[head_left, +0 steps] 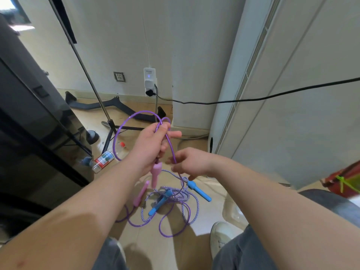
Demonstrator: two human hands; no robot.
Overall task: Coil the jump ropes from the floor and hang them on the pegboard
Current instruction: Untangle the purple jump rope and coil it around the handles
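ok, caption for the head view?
Left hand grips looped purple rope, right hand pinches its strand; blue-handled rope lies tangled on the floor.

Far side, a plain white wall (pixel 116 36), bright and evenly lit. Low on it, an empty socket (pixel 119 76), and just right of that a white plug adapter (pixel 149 78) glowing blue. A black cable (pixel 253 98) runs off it to the right, across a tall white air conditioner (pixel 272 94). On the left, a dark glossy cabinet (pixel 29 114), with a slanting metal stand pole (pixel 87 75) beside it. Pale tan floor (pixel 210 191), and a plastic bottle (pixel 103 159) lying by the cabinet.

jump ropes (pixel 144 112) (pixel 181 194): 2 | pink handles (pixel 155 174) (pixel 140 193): 2 | blue handles (pixel 199 190) (pixel 160 201): 2 | bottles (pixel 103 158) (pixel 122 147): perhaps 2 | hands (pixel 150 145) (pixel 191 162): 2
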